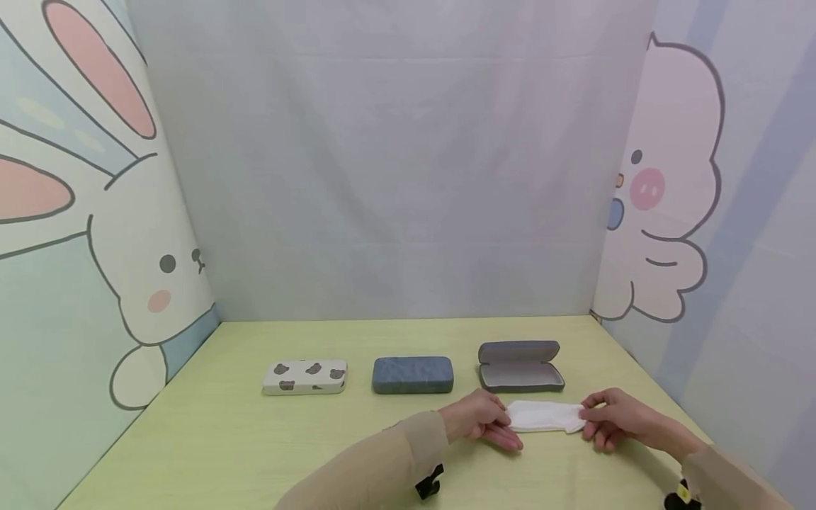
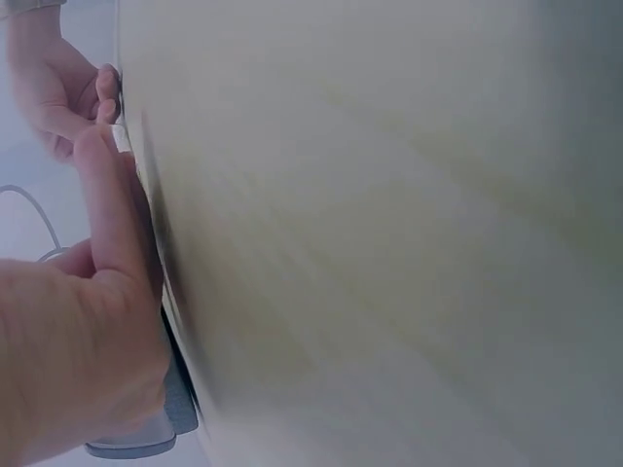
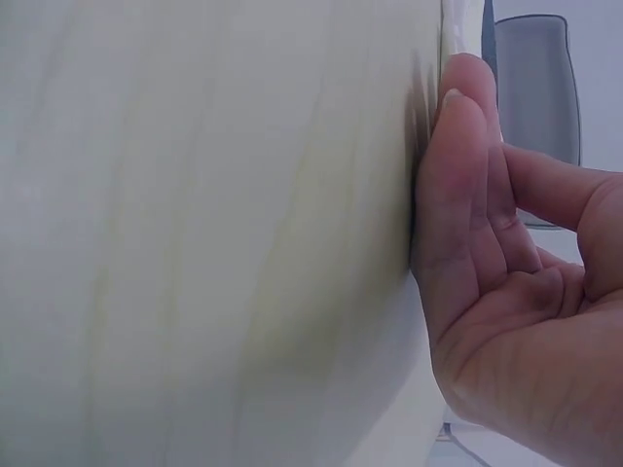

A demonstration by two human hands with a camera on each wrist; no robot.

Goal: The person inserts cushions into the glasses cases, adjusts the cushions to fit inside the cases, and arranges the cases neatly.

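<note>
A folded white cloth (image 1: 545, 416) lies in a flat strip at the front right of the table. My left hand (image 1: 481, 419) pinches its left end, with the lower fingers stretched out along the tabletop. At the other end, my right hand (image 1: 615, 419) holds the cloth's corner between thumb and forefinger. Just behind the cloth stands an open glasses case (image 1: 521, 375) with a grey lining, its lid tilted up. The right wrist view shows that hand's fingers (image 3: 458, 165) low against the table, the raised case lid (image 3: 538, 88) beyond them.
A closed blue glasses case (image 1: 413, 375) sits left of the open one. Further left is a white case (image 1: 304, 377) printed with bear heads. The pale yellow table (image 1: 255, 446) meets a grey curtain (image 1: 395, 177) at its back edge, and cartoon-printed panels flank both sides.
</note>
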